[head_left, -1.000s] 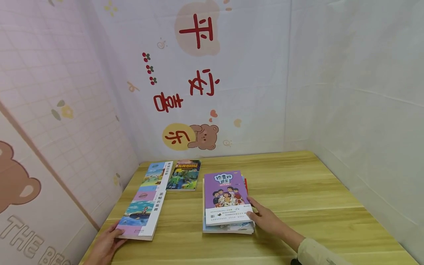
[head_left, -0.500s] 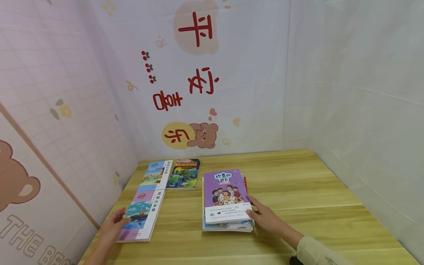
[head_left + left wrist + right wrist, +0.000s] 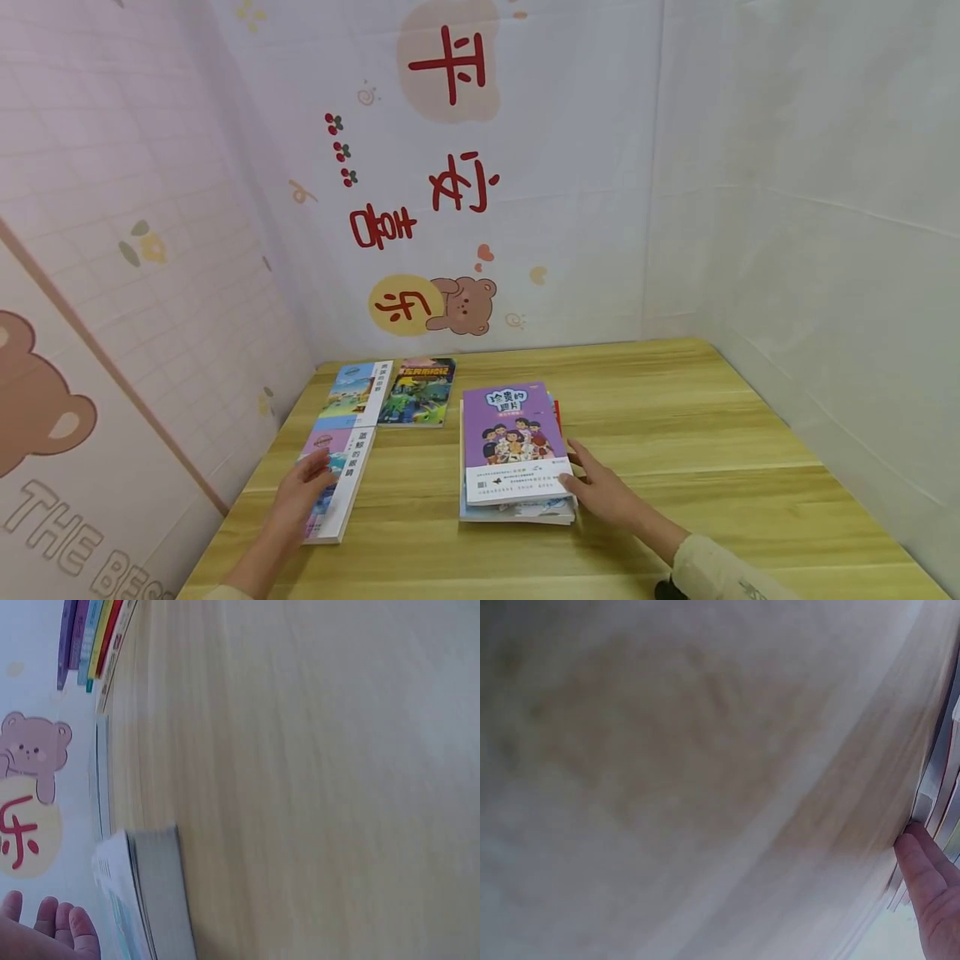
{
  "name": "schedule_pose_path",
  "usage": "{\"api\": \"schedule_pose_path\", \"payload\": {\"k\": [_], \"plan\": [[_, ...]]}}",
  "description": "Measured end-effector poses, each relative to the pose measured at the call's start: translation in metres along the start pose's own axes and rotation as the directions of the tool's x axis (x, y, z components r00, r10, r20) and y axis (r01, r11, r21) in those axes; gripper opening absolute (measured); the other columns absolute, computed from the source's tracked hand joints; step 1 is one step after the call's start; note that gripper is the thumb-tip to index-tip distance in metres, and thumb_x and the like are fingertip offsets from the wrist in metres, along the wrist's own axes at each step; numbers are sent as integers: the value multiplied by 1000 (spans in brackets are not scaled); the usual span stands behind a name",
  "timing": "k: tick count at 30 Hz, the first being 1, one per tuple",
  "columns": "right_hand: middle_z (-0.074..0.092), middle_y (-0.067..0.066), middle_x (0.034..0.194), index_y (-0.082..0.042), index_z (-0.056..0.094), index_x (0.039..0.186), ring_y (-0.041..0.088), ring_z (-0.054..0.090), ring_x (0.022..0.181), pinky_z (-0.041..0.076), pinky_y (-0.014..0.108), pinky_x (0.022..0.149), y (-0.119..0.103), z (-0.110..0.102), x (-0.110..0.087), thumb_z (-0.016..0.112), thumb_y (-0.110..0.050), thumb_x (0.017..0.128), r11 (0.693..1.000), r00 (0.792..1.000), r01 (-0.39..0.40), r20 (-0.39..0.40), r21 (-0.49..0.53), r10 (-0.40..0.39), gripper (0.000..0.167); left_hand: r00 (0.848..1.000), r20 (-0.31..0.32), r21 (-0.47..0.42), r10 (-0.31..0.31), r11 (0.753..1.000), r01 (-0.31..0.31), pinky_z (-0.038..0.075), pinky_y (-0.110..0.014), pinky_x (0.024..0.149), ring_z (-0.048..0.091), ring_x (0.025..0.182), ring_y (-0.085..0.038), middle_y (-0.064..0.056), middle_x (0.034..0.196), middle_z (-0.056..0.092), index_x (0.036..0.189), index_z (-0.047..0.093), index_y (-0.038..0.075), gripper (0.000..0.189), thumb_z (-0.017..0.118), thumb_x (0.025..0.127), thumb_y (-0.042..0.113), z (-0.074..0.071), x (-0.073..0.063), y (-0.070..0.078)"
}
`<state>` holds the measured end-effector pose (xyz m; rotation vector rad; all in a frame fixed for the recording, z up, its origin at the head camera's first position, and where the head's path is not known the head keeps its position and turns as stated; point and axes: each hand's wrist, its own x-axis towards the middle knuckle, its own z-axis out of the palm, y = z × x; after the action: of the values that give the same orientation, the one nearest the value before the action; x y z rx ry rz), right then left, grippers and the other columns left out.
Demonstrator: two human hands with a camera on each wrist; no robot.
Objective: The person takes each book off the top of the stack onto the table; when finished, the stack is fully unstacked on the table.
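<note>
In the head view my left hand [image 3: 296, 500] hovers over a pink book with a white band [image 3: 347, 487], its fingers loosely bent and holding nothing. The left wrist view shows the same hand [image 3: 49, 934] raised above the thick book [image 3: 161, 892]. My right hand [image 3: 600, 492] touches the right edge of a stack of several books, topped by a purple book [image 3: 517, 442] with cartoon children on its cover. The right wrist view catches its straight fingers [image 3: 922, 870] resting against the side of the stack.
Beyond the pink book lies a blue book with a white band [image 3: 356, 396], and beside that a green jungle-pattern book [image 3: 416, 396]. All rest on a wood-grain table [image 3: 675, 433], enclosed by white printed cloth walls [image 3: 570, 167].
My left hand has let go of the pink book's near left corner and moved up and right over its cover. The right hand stays by the stack.
</note>
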<state>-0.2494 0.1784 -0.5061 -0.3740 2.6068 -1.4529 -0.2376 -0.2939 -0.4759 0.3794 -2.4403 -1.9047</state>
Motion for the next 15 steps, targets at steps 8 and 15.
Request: {"api": "schedule_pose_path", "payload": {"k": [8, 15], "plan": [[43, 27, 146, -2, 32, 153, 42, 52, 124, 46, 54, 98, -4, 1, -3, 57, -21, 102, 1000, 999, 13, -34, 21, -12, 60, 996, 59, -51, 68, 997, -65, 40, -48, 103, 43, 128, -36, -27, 147, 38, 150, 33, -2, 59, 59, 100, 14, 44, 3, 9], [43, 26, 147, -7, 33, 154, 39, 54, 122, 47, 52, 97, -3, 1, -3, 56, -25, 103, 1000, 1000, 13, -28, 21, -12, 59, 989, 111, -71, 93, 994, -86, 48, -49, 97, 53, 121, -36, -28, 139, 47, 146, 39, -6, 60, 63, 99, 21, 88, 2, 19]]}}
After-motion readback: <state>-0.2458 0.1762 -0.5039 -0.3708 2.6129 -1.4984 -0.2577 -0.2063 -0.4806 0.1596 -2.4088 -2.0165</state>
